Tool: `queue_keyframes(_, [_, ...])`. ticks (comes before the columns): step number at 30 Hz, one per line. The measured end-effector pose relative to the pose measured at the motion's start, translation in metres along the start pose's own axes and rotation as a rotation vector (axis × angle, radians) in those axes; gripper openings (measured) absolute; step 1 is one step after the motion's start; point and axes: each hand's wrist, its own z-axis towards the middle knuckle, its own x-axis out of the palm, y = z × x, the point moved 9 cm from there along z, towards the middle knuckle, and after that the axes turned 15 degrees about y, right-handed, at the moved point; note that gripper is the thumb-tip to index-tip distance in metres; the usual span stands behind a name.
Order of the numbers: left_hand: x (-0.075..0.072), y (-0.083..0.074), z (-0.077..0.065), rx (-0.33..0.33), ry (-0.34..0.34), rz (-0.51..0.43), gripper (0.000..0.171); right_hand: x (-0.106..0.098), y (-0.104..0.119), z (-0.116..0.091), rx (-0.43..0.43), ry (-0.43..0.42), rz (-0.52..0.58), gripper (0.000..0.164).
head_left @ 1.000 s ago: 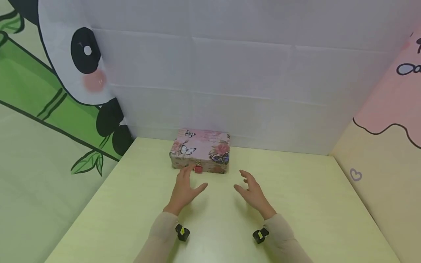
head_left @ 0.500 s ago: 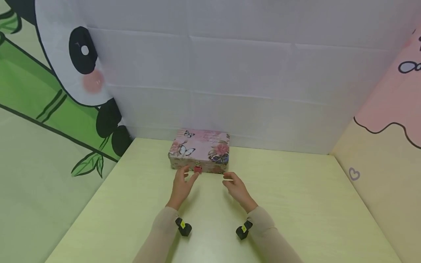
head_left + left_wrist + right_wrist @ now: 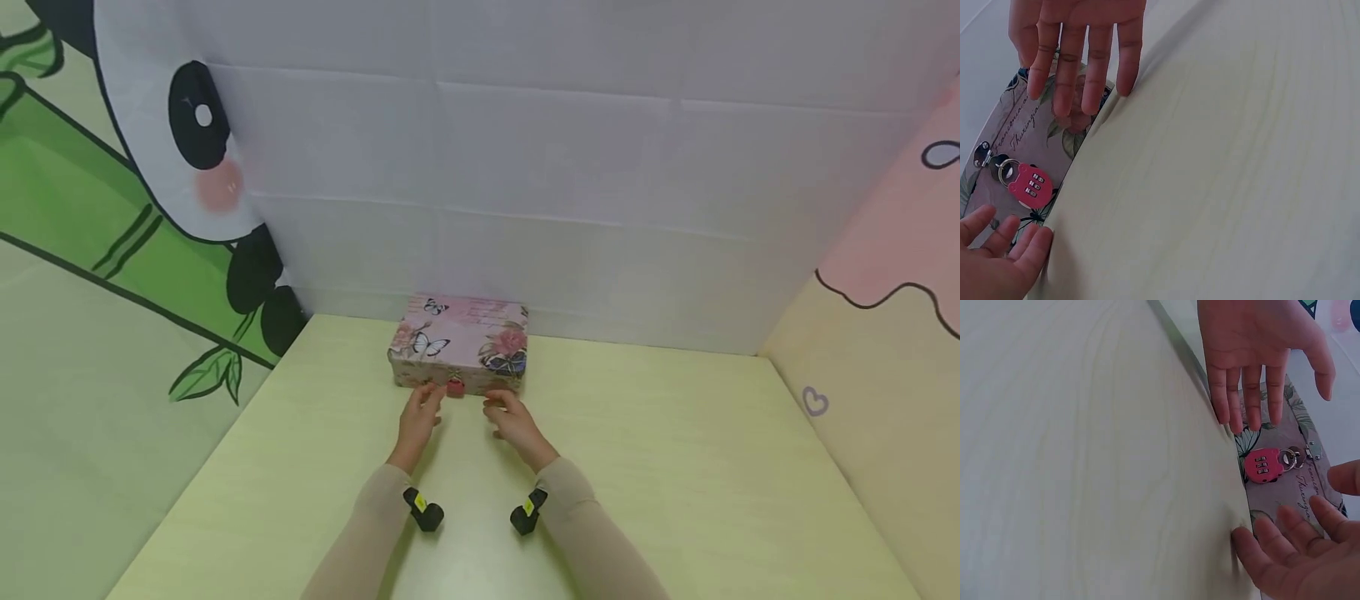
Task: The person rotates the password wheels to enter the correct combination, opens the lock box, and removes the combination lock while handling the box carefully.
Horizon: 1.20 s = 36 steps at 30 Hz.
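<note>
A pink box [image 3: 465, 333] with printed flowers and butterflies stands closed at the back of the table. A small red combination padlock [image 3: 1031, 186] hangs from the metal latch on its front. My left hand [image 3: 417, 423] is just left of the padlock, fingers loosely bent and holding nothing. On the padlock's right, my right hand [image 3: 519, 427] is at the box's front with relaxed, spread fingers. In the right wrist view the padlock [image 3: 1263, 465] lies between both hands, untouched. Whether fingertips touch the box front is hard to tell.
The pale yellow table [image 3: 675, 450] spreads around the hands. Behind the box rises a white cloth wall [image 3: 555, 167]. A panda-and-bamboo print [image 3: 135, 208] covers the left wall, and a pink-and-cream print [image 3: 892, 275] the right.
Both hands have come in closer to the padlock. The right hand has moved left and nearer the box, while the left hand has shifted only slightly. The box has stayed put.
</note>
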Motion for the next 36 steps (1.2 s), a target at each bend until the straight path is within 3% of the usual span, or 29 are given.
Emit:
queue_keyframes(14, [-0.003, 0.016, 0.019, -0.009, -0.030, -0.191, 0.042, 0.009, -0.015, 0.029, 0.020, -0.034, 0.080, 0.042])
queue_keyframes(24, [-0.005, 0.012, 0.026, 0.030, -0.021, -0.201, 0.039, 0.012, -0.018, 0.041, 0.006, -0.002, 0.172, 0.044])
queue_keyframes(36, [-0.004, 0.011, 0.028, 0.030, 0.008, -0.230, 0.033, 0.017, -0.019, 0.050, -0.004, 0.018, 0.248, 0.043])
